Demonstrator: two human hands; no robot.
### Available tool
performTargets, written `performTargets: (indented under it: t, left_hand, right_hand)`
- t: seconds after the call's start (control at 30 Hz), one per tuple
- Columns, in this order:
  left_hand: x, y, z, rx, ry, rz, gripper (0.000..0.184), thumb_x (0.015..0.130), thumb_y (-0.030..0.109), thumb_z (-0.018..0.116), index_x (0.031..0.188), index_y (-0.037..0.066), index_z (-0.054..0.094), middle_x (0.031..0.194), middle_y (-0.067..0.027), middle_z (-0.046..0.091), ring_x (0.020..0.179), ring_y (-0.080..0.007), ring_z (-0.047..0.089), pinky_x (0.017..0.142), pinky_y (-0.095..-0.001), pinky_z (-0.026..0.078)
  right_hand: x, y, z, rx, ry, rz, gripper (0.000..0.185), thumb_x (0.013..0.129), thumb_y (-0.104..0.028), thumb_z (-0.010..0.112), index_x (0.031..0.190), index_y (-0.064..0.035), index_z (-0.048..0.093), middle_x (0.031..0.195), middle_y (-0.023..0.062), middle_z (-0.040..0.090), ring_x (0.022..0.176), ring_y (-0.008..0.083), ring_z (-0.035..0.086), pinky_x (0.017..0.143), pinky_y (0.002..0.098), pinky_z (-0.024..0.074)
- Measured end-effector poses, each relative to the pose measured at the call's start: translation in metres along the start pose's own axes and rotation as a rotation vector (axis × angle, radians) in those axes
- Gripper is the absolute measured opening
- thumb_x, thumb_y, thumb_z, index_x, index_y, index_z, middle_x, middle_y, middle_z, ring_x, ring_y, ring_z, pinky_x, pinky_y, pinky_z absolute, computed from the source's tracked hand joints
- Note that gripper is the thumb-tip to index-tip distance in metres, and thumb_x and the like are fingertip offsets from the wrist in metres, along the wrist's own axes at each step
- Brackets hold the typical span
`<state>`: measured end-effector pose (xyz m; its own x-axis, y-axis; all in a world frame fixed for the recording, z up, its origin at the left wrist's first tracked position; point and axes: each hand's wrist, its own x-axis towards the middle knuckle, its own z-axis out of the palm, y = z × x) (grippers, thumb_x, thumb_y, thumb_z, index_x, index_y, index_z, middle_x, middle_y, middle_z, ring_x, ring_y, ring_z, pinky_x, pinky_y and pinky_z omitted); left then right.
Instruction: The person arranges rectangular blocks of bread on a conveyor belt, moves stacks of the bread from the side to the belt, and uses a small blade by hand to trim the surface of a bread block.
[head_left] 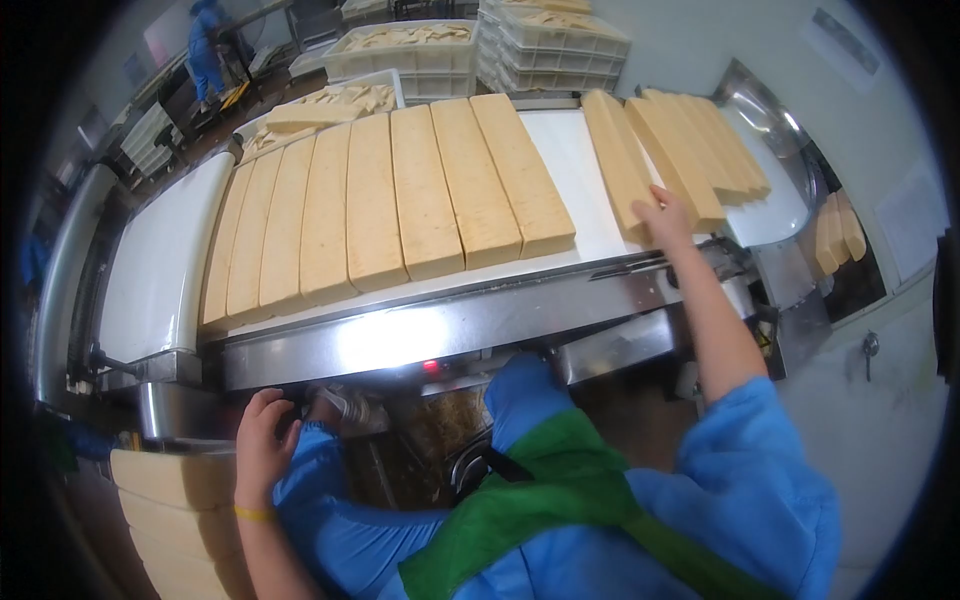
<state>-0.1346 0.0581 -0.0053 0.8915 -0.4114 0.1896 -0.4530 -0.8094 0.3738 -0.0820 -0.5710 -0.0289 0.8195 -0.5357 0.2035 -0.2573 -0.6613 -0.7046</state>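
My right hand (665, 222) is at the near end of a long pale bread loaf (615, 165), thumb on top and the fingers closed around its right edge. Directly right of it lies another loaf (680, 165), with several more behind. Left of a gap of white belt (570, 150), several loaves (425, 190) lie side by side, pointing away from me. Down at the left, my left hand (268, 440) hovers by my knee below the machine's front edge. Its fingers are loosely bent and apart, with nothing in them.
A steel rail (400, 345) runs along the conveyor's front. White crates (400, 70) with pale trimmed pieces stand behind it. Stacked blocks (175, 500) are at lower left, and a steel chute (775, 130) is at right. A person in blue (205, 55) stands far back left.
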Motion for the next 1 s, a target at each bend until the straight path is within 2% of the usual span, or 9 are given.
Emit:
performTargets:
  t: [0.1,0.23,0.4,0.47,0.53,0.6,0.73,0.87,1.0]
  left_hand:
    - [0.001,0.0,0.0,-0.001,-0.021,-0.042,0.027,0.07,0.002,0.07,0.095,0.001,0.061,0.108,-0.0156,0.057,0.1,-0.0344,0.057,0.086,-0.0382,0.048]
    - [0.003,-0.003,0.003,0.008,-0.046,-0.036,0.028,0.07,0.002,0.07,0.096,0.001,0.061,0.109,-0.0153,0.057,0.099,-0.0345,0.057,0.085,-0.0379,0.048]
    - [0.003,-0.006,0.005,0.008,-0.057,-0.039,0.028,0.07,0.002,0.07,0.096,0.001,0.061,0.109,-0.0153,0.057,0.099,-0.0347,0.057,0.084,-0.0381,0.048]
    - [0.001,-0.004,0.003,0.012,-0.054,-0.038,0.028,0.07,0.002,0.07,0.096,0.001,0.061,0.109,-0.0153,0.057,0.099,-0.0348,0.057,0.085,-0.0384,0.048]
    - [0.001,-0.003,0.001,0.017,-0.045,-0.035,0.028,0.07,0.002,0.07,0.096,0.002,0.061,0.109,-0.0153,0.057,0.099,-0.0348,0.057,0.085,-0.0385,0.048]
    - [0.0,-0.003,0.0,0.019,-0.033,-0.037,0.028,0.07,0.002,0.07,0.096,0.002,0.061,0.109,-0.0154,0.057,0.099,-0.0347,0.057,0.085,-0.0386,0.048]
    - [0.001,-0.002,0.001,-0.008,-0.046,-0.097,0.028,0.07,0.002,0.07,0.096,0.002,0.061,0.109,-0.0149,0.057,0.1,-0.0345,0.057,0.086,-0.0385,0.048]
    - [0.004,-0.004,0.001,-0.006,-0.083,-0.098,0.028,0.07,0.003,0.071,0.097,0.001,0.061,0.11,-0.0146,0.057,0.1,-0.0344,0.057,0.086,-0.0382,0.048]
    - [0.004,-0.004,0.003,0.025,-0.115,-0.104,0.029,0.07,0.004,0.071,0.097,0.001,0.061,0.111,-0.015,0.057,0.101,-0.0346,0.057,0.087,-0.038,0.048]
  right_hand:
    - [0.001,0.005,-0.005,0.645,-0.186,0.244,0.083,0.077,-0.037,0.069,0.137,0.0084,0.034,0.121,0.0198,0.056,0.109,0.0243,0.057,0.093,0.0335,0.0445]
    - [-0.024,-0.033,0.046,-0.08,-0.107,-0.295,0.091,0.064,-0.034,0.077,0.134,0.0069,0.037,0.121,0.022,0.055,0.113,0.0315,0.054,0.097,0.0337,0.042]
    - [-0.022,-0.077,0.047,-0.012,-0.24,-0.193,0.078,0.067,-0.031,0.074,0.131,0.0032,0.045,0.116,0.0205,0.058,0.11,0.0308,0.056,0.096,0.035,0.0425]
    - [0.007,-0.03,0.038,0.291,-0.42,-0.179,0.062,0.074,-0.024,0.07,0.127,0.0003,0.051,0.121,0.0179,0.057,0.111,0.0266,0.055,0.096,0.0344,0.0424]
    - [0.013,-0.003,0.008,-0.234,0.158,-0.36,0.05,0.073,-0.027,0.072,0.113,0.0,0.059,0.115,0.02,0.058,0.11,0.0318,0.054,0.095,0.0395,0.0433]
    - [0.015,-0.001,-0.026,-0.843,0.335,0.051,0.053,0.073,-0.032,0.071,0.112,0.0009,0.059,0.112,0.022,0.058,0.111,0.0347,0.052,0.096,0.0411,0.0426]
    - [0.012,0.021,-0.041,-0.715,0.148,0.102,0.054,0.076,-0.037,0.064,0.112,0.0012,0.057,0.106,0.0185,0.06,0.099,0.0322,0.059,0.084,0.0403,0.0483]
    - [0.018,0.047,-0.058,0.664,-0.115,0.395,0.051,0.086,-0.037,0.057,0.116,0.004,0.054,0.1,0.0093,0.062,0.093,0.0189,0.06,0.08,0.0294,0.0481]
    - [0.002,0.008,-0.022,0.293,-0.192,0.085,0.056,0.084,-0.032,0.063,0.124,0.0038,0.049,0.107,0.0117,0.062,0.097,0.0222,0.06,0.085,0.0325,0.047]
